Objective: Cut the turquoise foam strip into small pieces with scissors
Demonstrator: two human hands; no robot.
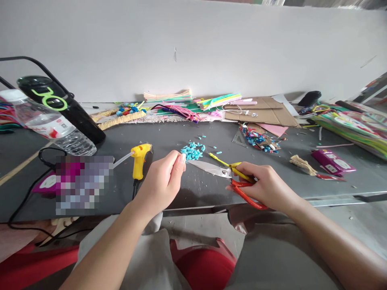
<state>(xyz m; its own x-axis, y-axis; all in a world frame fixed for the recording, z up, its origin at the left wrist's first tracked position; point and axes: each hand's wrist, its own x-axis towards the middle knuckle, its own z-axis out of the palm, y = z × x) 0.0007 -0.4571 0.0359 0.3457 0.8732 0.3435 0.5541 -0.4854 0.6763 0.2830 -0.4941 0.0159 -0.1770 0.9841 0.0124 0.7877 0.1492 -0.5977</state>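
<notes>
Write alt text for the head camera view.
A person's right hand holds scissors pointed toward the closed left hand above a dark gray table. Just beyond lies a heap of small blue pieces, with a yellow glue gun to its left.

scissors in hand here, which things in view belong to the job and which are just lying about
Likely in the job:
scissors, in the right hand
blue pieces, by the left hand

Probably just lying about:
clear bottle
dark bottle
cardboard
yellow glue gun, not in hand

Craft workshop — glue gun [138,163], scissors [211,168], cardboard [266,114].
</notes>
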